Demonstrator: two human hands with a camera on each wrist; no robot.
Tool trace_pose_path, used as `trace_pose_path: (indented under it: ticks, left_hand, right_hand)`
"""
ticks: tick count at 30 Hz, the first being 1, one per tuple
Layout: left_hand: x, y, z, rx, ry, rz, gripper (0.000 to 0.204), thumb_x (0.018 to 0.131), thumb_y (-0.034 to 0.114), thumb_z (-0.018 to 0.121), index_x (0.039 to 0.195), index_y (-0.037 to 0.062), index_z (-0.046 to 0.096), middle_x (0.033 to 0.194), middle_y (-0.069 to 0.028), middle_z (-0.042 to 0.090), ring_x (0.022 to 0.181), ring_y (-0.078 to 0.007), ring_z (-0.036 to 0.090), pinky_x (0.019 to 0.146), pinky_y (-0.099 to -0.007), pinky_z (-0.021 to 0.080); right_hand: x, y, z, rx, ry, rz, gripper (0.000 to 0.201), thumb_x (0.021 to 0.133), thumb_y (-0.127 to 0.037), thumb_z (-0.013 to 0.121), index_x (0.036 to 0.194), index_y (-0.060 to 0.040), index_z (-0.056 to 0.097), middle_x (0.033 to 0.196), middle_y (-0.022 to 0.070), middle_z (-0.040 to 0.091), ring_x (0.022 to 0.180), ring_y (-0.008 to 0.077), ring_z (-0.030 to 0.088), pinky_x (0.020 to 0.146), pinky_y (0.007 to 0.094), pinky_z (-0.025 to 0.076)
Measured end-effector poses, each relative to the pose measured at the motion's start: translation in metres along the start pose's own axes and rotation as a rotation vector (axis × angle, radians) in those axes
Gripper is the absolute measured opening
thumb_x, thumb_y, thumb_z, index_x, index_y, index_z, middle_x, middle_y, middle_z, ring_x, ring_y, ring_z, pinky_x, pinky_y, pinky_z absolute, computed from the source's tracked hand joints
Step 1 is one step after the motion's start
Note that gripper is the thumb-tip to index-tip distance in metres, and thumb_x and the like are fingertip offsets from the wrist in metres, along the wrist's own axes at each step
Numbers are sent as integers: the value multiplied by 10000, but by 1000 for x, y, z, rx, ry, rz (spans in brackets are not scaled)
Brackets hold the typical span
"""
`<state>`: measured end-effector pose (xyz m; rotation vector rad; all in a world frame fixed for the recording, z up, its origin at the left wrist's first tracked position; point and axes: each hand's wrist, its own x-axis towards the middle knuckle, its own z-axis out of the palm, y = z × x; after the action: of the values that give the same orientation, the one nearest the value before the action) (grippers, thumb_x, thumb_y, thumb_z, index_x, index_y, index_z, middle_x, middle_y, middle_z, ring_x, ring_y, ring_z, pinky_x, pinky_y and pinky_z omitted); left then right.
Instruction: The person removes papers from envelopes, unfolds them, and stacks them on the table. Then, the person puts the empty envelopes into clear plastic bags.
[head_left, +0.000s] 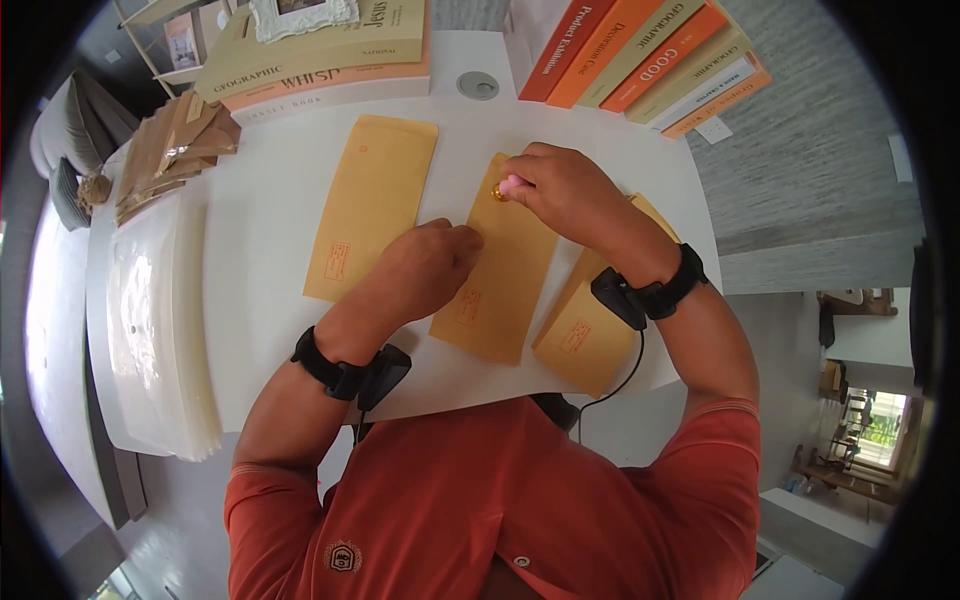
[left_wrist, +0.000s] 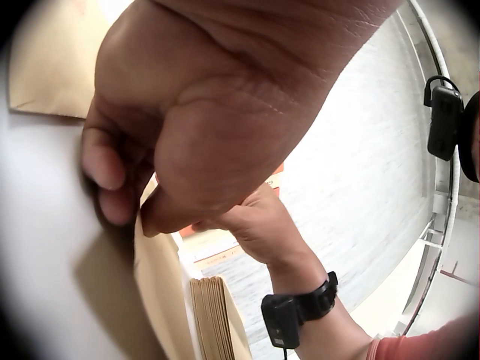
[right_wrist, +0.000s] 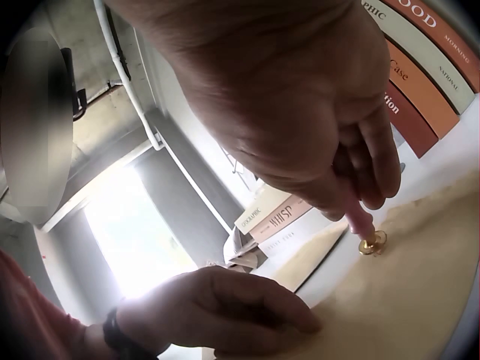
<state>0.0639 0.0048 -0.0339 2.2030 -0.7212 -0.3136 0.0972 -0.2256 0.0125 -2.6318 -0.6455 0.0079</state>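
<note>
A kraft envelope point(head_left: 500, 270) lies in the middle of the white table. The right hand point(head_left: 572, 190) grips the pink handle point(right_wrist: 360, 219) of a stamp whose gold-coloured head point(right_wrist: 373, 242) meets the envelope near its upper end. At the envelope's left edge, the left hand point(head_left: 425, 268) pinches the paper between thumb and fingers; the left wrist view shows that edge lifted a little. Another envelope point(head_left: 372, 200) with a small red mark near its top lies to the left. A stack of envelopes point(head_left: 580, 335) is partly under the right forearm.
Clear plastic sleeves point(head_left: 160, 330) and brown paper packets point(head_left: 180, 150) lie at the table's left. Books point(head_left: 330, 75) with a white frame on top lie at the back left; more books point(head_left: 640, 60) stand at the back right. A round grommet point(head_left: 478, 86) sits between them.
</note>
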Motion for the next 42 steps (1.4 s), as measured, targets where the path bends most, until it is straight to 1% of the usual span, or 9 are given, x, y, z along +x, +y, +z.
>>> trace_pose_path:
  ticks: [12, 17, 21, 27, 29, 32, 37, 40, 42]
  left_hand:
    - [1, 1, -11, -128, -91, -134, 240, 920, 160, 654, 1132, 52, 694, 986, -163, 698, 833, -298, 684, 780, -377, 552]
    - [-33, 3, -68, -492, 138, -133, 232, 978, 65, 653, 1206, 35, 685, 904, 27, 659, 777, -50, 561, 679, -234, 479]
    - [-44, -26, -117, -523, 184, -294, 229, 952, 96, 690, 1173, 36, 695, 914, 9, 645, 789, -82, 567, 738, -240, 487]
    - [-37, -32, -96, 508, 469, 15, 266, 903, 197, 749, 1096, 19, 705, 989, -152, 666, 812, -245, 650, 751, -355, 539]
    - [-19, 14, -60, 85, 341, -66, 236, 902, 144, 753, 1107, 43, 694, 979, -73, 661, 789, -142, 620, 707, -303, 520]
    - [9, 83, 10, -6, -4, -49, 585, 827, 281, 840, 1312, 60, 601, 978, -105, 672, 778, -167, 641, 710, -312, 537]
    - [53, 80, 66, -66, -295, -20, 633, 851, 240, 789, 1380, 30, 512, 951, -132, 705, 729, -203, 683, 662, -332, 541]
    - [50, 80, 57, -223, -251, -56, 529, 870, 157, 738, 1330, -9, 535, 821, -138, 704, 696, -262, 692, 662, -348, 551]
    - [42, 78, 43, -348, -191, -80, 498, 903, 128, 717, 1354, 26, 534, 834, -60, 669, 665, -139, 625, 601, -276, 510]
  right_hand:
    - [10, -1, -4, -14, -65, -11, 175, 932, -176, 625, 914, -9, 676, 898, 176, 648, 858, 376, 616, 772, 462, 505]
    - [-21, -16, -58, 216, 211, 26, 215, 940, -167, 674, 1072, 1, 690, 897, 109, 649, 781, 217, 614, 716, 333, 501]
    - [-53, -11, -77, 261, 297, 43, 239, 944, -134, 693, 1140, 4, 687, 899, 56, 641, 774, 107, 582, 697, 252, 481]
    - [-88, 5, -77, 258, 300, 98, 233, 933, -152, 712, 1104, 4, 691, 907, 69, 659, 739, 155, 599, 695, 287, 496]
    - [-100, 12, -79, 260, 300, 158, 233, 928, -157, 717, 1094, 4, 691, 903, 72, 659, 735, 162, 600, 693, 294, 497]
    - [-108, 26, -77, 232, 319, 188, 231, 925, -158, 714, 1084, 7, 688, 895, 79, 655, 734, 178, 601, 693, 300, 500]
    - [-130, 30, -87, 144, 351, 202, 229, 930, -144, 701, 1101, 7, 686, 895, 81, 655, 737, 183, 606, 696, 298, 508]
    - [-145, 35, -95, 163, 333, 255, 248, 940, -138, 699, 1136, 13, 682, 923, 59, 653, 779, 137, 596, 710, 277, 504]
    - [-147, 36, -97, 176, 334, 259, 252, 938, -139, 702, 1139, 12, 682, 923, 55, 653, 781, 128, 599, 709, 275, 506]
